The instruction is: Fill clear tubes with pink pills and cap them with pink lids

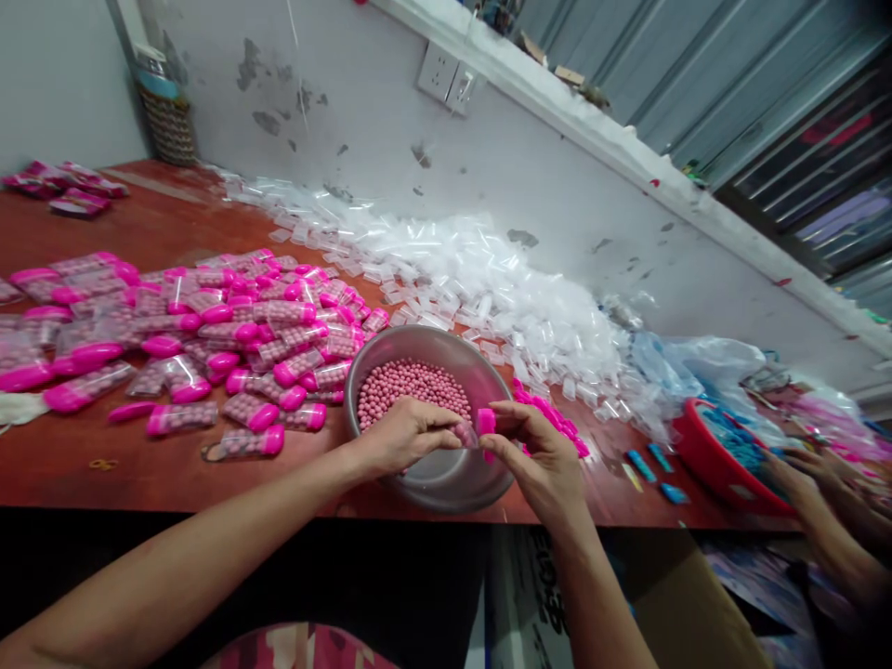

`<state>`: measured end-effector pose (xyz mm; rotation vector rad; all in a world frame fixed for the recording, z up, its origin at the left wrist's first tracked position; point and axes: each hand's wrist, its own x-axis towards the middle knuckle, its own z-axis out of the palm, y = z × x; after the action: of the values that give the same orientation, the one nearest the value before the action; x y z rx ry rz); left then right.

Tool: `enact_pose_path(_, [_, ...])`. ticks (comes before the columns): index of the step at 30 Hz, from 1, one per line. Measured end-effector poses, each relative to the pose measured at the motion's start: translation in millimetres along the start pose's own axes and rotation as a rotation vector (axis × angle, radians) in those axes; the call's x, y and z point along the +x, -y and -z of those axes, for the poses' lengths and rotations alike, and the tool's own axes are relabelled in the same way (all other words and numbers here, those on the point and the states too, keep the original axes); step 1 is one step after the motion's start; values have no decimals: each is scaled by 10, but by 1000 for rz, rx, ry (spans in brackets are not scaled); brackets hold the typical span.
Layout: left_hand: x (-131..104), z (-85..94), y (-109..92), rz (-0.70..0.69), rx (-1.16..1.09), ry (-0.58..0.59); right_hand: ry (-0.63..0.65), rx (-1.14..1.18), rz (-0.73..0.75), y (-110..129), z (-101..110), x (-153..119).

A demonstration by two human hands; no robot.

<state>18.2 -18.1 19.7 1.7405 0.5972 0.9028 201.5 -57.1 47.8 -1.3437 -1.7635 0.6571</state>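
Note:
Over a grey bowl point(418, 497) of pink beads point(411, 386), my left hand point(404, 435) pinches a small clear plastic tube point(468, 432) with pink beads in it. Facing it, my right hand point(540, 455) holds a bright pink cap point(486, 431) between thumb and fingers, right at the tube's mouth. Whether the cap touches the tube I cannot tell. More pink caps point(557, 418) lie on the table just beyond my right hand. Filled tubes with pink caps point(279, 321) are heaped to the left of the bowl.
Empty clear tubes point(452, 265) are piled along the wall. At right, a co-worker's hands point(801, 474) are at a red basin point(711, 465) of blue pieces, with plastic bags behind. Several blue pieces point(641, 465) lie on the red-brown table point(362, 483). A woven-covered bottle point(163, 107) stands at back left.

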Motion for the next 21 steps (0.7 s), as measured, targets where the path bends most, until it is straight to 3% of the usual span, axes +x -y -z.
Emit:
enact_pose_path(4, [-27,17,12,-13,36,3,150,20,0,-4,-24,24])
enact_pose_path(7, [-54,22,31,-33,63,4,174,-40,30,-24,-22,4])
enact_pose_path(16, [-92,-19,53,-131,268,8,256,-511,218,111,-70,-80])
enact_pose_path(18, [-75,-20,60,-73,167,-20,207,-452,221,100,-79,-49])
enact_pose_path(21, [-29,7,78,77,-182,-69,109,-75,115,6,-72,-44])
